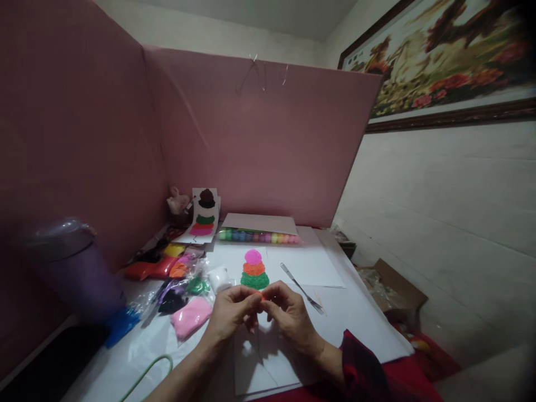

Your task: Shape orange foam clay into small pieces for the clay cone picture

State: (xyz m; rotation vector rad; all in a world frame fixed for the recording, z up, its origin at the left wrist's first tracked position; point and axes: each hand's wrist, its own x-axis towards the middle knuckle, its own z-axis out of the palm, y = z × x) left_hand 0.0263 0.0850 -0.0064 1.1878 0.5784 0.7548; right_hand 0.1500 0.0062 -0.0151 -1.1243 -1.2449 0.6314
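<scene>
My left hand (233,310) and my right hand (290,315) meet fingertip to fingertip over the white paper. Both are closed in a pinch on a small bit of orange modelling clay (263,297), mostly hidden by the fingers. Just beyond them lies a stacked clay shape, with a pink top layer (253,257), an orange middle layer (253,269) and a green bottom layer (254,281) on white paper (276,254). To the right of it rests a fork (301,287), tines toward me, beside a thin wooden stick (320,301).
Bags of coloured clay, including pink (191,318), red (151,269) and white (219,278), crowd the left. A purple lidded container (79,268) stands farther left. Behind are a picture of stacked layers (205,220) and a pack of coloured balls (259,237). Pink panels (259,145) enclose the back and left.
</scene>
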